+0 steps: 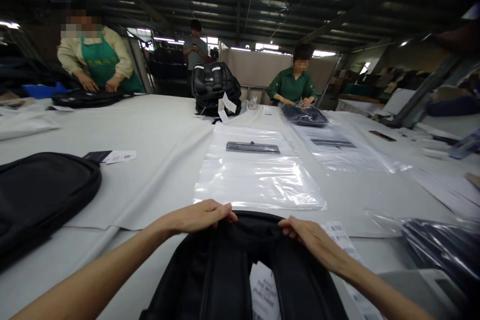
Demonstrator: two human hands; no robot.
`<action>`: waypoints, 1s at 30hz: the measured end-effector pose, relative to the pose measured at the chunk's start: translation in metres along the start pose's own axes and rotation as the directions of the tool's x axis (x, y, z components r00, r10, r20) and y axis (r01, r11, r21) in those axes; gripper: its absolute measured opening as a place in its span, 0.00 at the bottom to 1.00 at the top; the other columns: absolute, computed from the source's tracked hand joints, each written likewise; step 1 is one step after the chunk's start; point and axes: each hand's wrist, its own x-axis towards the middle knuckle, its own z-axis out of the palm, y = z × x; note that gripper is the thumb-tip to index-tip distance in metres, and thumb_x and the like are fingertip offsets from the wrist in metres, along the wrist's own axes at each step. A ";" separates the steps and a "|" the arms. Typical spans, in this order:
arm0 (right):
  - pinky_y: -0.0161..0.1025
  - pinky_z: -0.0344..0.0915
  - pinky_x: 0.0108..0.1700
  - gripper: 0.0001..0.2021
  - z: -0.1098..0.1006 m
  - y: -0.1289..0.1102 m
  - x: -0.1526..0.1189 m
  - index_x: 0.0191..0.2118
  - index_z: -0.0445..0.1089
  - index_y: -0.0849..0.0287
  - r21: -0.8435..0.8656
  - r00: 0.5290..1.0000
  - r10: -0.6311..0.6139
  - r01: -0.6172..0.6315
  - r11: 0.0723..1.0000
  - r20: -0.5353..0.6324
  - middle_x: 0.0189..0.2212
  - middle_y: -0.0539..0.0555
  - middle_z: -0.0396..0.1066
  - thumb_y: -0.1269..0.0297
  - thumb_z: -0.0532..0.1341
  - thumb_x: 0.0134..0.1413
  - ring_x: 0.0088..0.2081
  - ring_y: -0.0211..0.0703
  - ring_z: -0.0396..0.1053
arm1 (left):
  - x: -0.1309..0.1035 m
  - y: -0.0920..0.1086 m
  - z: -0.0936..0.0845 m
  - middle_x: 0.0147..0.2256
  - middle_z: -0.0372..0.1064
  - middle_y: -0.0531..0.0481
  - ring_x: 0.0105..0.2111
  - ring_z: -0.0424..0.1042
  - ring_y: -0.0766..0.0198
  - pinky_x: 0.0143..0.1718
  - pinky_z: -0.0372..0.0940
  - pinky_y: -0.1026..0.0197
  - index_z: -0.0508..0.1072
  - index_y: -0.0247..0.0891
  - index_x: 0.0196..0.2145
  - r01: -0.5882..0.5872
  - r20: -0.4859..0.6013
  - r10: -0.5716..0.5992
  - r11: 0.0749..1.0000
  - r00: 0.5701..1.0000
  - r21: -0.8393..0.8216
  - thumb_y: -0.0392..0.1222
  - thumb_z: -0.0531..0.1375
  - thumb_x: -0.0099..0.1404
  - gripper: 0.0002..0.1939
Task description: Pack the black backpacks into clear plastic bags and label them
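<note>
A black backpack (225, 270) lies at the bottom centre, its straps facing up and a white printed tag (263, 290) between them. My left hand (210, 214) pinches the top edge of the backpack on the left side. On the right of that same edge, my right hand (300, 230) grips the fabric with thumb and fingers. Just beyond the backpack lies a stack of clear plastic bags (258, 180) with a dark printed strip.
Another black bag (45, 190) lies at left, near tags (120, 156). Stacked backpacks (215, 85) stand farther back. Plastic-wrapped items (442, 245) lie at right. Two people work across the white table (168, 130); another person stands behind.
</note>
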 end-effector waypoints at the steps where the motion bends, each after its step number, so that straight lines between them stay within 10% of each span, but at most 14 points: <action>1: 0.45 0.66 0.45 0.22 -0.003 0.001 0.002 0.46 0.69 0.57 0.012 1.000 0.006 -0.007 1.000 0.021 0.37 0.55 0.73 0.51 0.44 0.62 0.38 0.45 0.70 | 0.002 0.001 -0.002 0.42 0.72 0.48 0.39 0.69 0.59 0.41 0.62 0.62 0.75 0.38 0.43 0.007 0.014 -0.007 1.000 1.000 0.002 0.57 0.44 0.68 0.27; 7: 0.43 0.64 0.39 0.15 -0.001 0.004 0.020 0.42 0.69 0.57 -0.244 0.994 -0.069 0.047 0.969 -0.083 0.30 0.53 0.70 0.53 0.56 0.55 0.33 0.44 0.67 | 0.023 -0.021 0.005 0.37 0.71 0.47 0.39 0.68 0.55 0.41 0.59 0.60 0.74 0.40 0.42 -0.051 -0.242 0.129 0.951 0.962 0.305 0.52 0.59 0.58 0.18; 15: 0.40 0.63 0.41 0.11 0.008 -0.017 0.040 0.38 0.71 0.57 -0.329 0.975 -0.157 0.202 0.923 0.158 0.35 0.53 0.70 0.58 0.64 0.48 0.38 0.45 0.67 | 0.025 -0.019 0.005 0.35 0.74 0.52 0.34 0.70 0.59 0.32 0.61 0.66 0.75 0.40 0.41 -0.111 0.092 0.093 0.970 0.991 0.215 0.48 0.59 0.58 0.15; 22: 0.44 0.62 0.48 0.17 0.010 -0.014 0.029 0.47 0.69 0.56 -0.364 0.939 -0.189 0.289 0.885 0.287 0.42 0.57 0.70 0.55 0.60 0.53 0.43 0.49 0.67 | 0.043 -0.025 0.014 0.30 0.74 0.50 0.29 0.71 0.58 0.26 0.63 0.63 0.75 0.37 0.35 0.094 0.335 -0.163 0.973 0.928 0.211 0.60 0.59 0.54 0.22; 26: 0.44 0.65 0.44 0.12 0.026 0.001 0.037 0.42 0.72 0.55 -0.347 0.954 -0.211 0.276 0.896 0.211 0.38 0.54 0.73 0.58 0.58 0.55 0.40 0.48 0.69 | 0.068 -0.032 0.029 0.34 0.73 0.48 0.35 0.71 0.53 0.36 0.64 0.59 0.75 0.38 0.37 0.061 0.153 -0.097 0.972 0.983 0.227 0.61 0.63 0.49 0.25; 30: 0.49 0.63 0.52 0.16 0.035 0.031 0.019 0.50 0.67 0.56 -0.273 0.953 -0.266 0.219 0.937 -0.147 0.46 0.56 0.71 0.63 0.50 0.59 0.48 0.48 0.68 | 0.053 -0.036 0.028 0.47 0.68 0.45 0.47 0.65 0.53 0.50 0.57 0.56 0.69 0.40 0.47 0.037 -0.217 0.002 0.984 0.976 0.176 0.56 0.57 0.58 0.24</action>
